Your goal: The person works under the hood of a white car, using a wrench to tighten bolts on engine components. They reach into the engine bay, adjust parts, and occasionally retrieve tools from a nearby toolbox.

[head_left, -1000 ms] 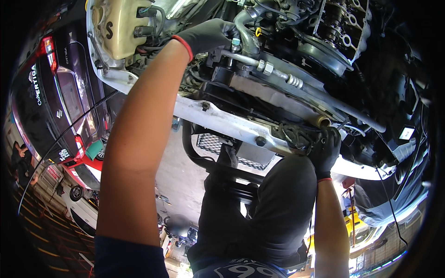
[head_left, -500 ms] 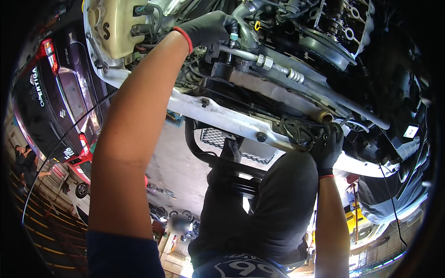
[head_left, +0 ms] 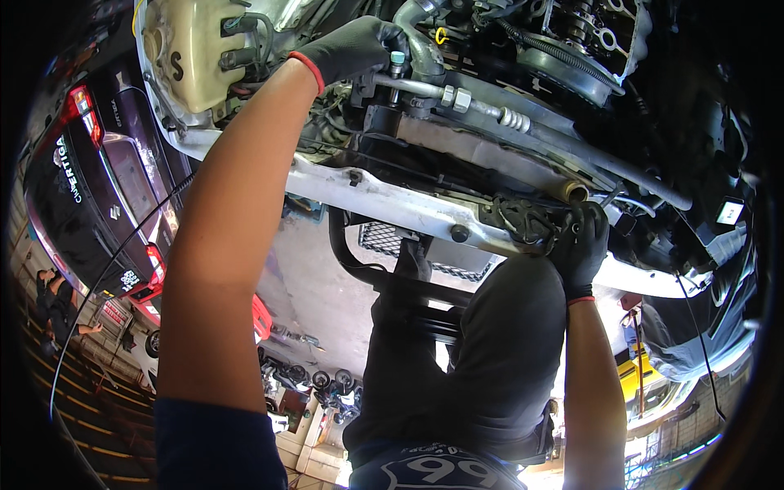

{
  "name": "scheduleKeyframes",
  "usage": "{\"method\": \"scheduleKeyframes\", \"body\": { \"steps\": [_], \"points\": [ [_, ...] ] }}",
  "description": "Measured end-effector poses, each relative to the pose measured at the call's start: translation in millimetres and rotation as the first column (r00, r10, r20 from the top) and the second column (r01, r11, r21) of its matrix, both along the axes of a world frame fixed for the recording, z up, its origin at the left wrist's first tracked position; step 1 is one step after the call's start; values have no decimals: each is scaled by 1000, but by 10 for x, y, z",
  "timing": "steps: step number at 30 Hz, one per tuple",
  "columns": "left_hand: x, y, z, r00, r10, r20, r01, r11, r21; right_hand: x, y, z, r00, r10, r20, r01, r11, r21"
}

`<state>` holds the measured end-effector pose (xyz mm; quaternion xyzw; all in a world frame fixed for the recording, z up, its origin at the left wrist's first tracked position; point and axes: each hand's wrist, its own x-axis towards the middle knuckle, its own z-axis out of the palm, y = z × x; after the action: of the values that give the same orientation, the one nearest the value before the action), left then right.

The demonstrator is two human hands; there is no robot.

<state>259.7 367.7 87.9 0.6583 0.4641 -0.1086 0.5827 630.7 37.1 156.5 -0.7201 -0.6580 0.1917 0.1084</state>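
Note:
My left hand (head_left: 359,53), in a black glove with a red cuff, reaches into the engine bay of a car. Its fingers curl down beside a grey hose (head_left: 420,51) and a fitting with a teal cap (head_left: 398,58); their tips are hidden. Just below runs a metal pipe (head_left: 408,85) with hex nuts. My right hand (head_left: 581,245), gloved alike, is closed at the pale front crossmember (head_left: 392,208), beside a black latch (head_left: 523,222). A small round metal piece shows at its fingers, too little to name. Above it opens a brass-coloured neck (head_left: 574,192).
A cream reservoir (head_left: 192,61) fills the upper left, and a pulley (head_left: 567,69) sits at the upper right. A black bar (head_left: 351,257) crosses under the crossmember. A dark car (head_left: 102,188) and another person (head_left: 61,302) are at left. A cable (head_left: 122,253) hangs there.
The whole view has shifted slightly. Both hands remain at the same spots on the car, with only slight movement of the right hand's fingers.

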Motion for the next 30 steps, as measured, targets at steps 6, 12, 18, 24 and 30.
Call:
{"method": "scheduleKeyframes", "body": {
  "steps": [6, 12, 18, 24, 30],
  "points": [
    [131, -71, 159, 998, 1, -60, 1, 999, 47, 10, 2, 8, 1000, -1, -9, 1, 1000, 16],
    [-21, -24, 5, 981, 189, 35, -179, 965, -191, 27, 6, -19, 1000, -5, -3, 5, 1000, 1],
    [17, -15, -5, 995, 96, 0, -96, 991, -92, 9, -8, -18, 1000, -13, -1, 13, 1000, 9],
    [-56, -79, -44, 949, 293, 119, -257, 934, -248, 4, 11, 12, 1000, -25, -19, 24, 1000, -11],
    [10, -62, 11, 986, 160, 48, -152, 979, -134, 20, -7, -19, 1000, -4, 9, 4, 1000, -4]
  ]
}}
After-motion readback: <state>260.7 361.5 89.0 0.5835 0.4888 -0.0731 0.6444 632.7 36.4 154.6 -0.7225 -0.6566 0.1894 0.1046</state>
